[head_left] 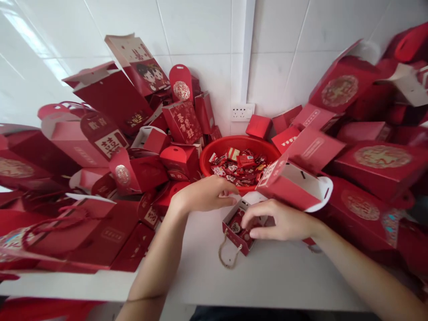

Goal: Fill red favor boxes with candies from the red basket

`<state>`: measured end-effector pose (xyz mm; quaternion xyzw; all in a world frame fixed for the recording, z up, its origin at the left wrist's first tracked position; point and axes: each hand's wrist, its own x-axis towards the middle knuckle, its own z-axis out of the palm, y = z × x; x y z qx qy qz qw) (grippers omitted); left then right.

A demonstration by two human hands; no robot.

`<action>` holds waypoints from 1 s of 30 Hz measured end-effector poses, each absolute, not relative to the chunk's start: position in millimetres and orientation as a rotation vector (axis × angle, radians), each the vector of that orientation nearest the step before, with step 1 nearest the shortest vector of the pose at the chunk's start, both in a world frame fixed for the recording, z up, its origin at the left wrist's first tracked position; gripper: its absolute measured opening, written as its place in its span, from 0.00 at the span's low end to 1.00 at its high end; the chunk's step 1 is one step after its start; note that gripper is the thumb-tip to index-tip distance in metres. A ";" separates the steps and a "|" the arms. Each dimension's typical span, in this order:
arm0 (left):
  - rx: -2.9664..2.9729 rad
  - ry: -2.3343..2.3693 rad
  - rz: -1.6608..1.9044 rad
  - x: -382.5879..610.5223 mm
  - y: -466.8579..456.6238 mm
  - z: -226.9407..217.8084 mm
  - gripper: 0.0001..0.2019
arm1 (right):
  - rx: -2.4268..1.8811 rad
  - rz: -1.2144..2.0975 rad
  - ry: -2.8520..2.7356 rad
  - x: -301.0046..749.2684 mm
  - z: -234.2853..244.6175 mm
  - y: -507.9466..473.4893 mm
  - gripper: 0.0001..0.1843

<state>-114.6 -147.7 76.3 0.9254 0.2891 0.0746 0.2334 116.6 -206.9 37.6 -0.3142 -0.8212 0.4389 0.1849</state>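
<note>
A small open red gift box point(236, 232) with a rope handle point(228, 255) stands on the white table point(267, 276) in front of me. Wrapped sweets show inside it. My left hand point(203, 195) curls over the box's far edge, fingers bent together at its rim. My right hand point(281, 219) rests on the box's right side, fingertips dipping into the opening. What the fingers pinch is hidden. Just behind stands a red plastic basin point(219, 148) full of wrapped candies point(239, 166).
Piles of red paper gift boxes and bags crowd the table's left point(100, 147) and right point(368, 160) sides and lean on the white tiled wall. An open red box point(294, 185) lies tilted right of the basin. A wall socket point(242, 112) sits behind.
</note>
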 end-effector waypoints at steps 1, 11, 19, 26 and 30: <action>2.552 0.782 0.270 -113.8 -148.7 77.7 0.11 | -0.851 1.305 -2.328 116.0 36.5 -207.9 0.08; 2.542 0.618 0.517 -82.6 -164.3 72.4 0.19 | -0.790 1.333 -2.477 131.7 32.4 -199.1 0.16; 2.535 0.619 0.543 -44.1 -154.8 59.5 0.32 | -0.753 1.331 -2.627 160.8 43.7 -195.9 0.24; 2.549 0.752 0.589 -15.2 -149.1 57.7 0.34 | -0.853 1.241 -2.593 176.7 52.0 -202.2 0.27; 2.532 0.761 0.600 -11.3 -149.8 51.6 0.39 | -1.017 1.063 -2.552 178.1 54.6 -228.5 0.29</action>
